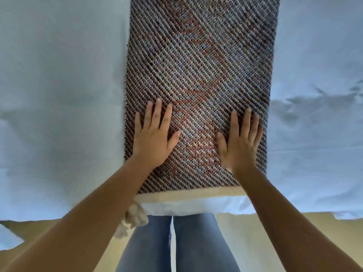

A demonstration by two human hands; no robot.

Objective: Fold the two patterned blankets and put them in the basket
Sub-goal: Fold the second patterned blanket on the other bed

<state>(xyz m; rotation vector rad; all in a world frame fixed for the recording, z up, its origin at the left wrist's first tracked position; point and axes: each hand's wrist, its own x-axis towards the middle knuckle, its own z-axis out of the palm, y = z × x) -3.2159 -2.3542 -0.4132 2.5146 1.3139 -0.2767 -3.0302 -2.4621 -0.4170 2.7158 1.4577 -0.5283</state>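
Note:
A patterned blanket [202, 55], woven in dark diagonal lines with red and blue flecks, lies as a long narrow strip on the white bed sheet [59, 85]. It runs from the near edge up out of the top of the view. A cream band [188, 193] and cream tassels [133, 216] finish its near end. My left hand [154, 136] rests flat on the blanket's near left part, fingers spread. My right hand [240, 140] lies flat on the near right part, fingers spread. Neither hand grips the cloth. No second blanket and no basket are in view.
The white sheet spreads wide on both sides of the blanket, with wrinkles [314, 101] at the right. The bed's near edge [284, 211] crosses the lower view. Below it are my legs in blue jeans [176, 244] and a tan floor [245, 232].

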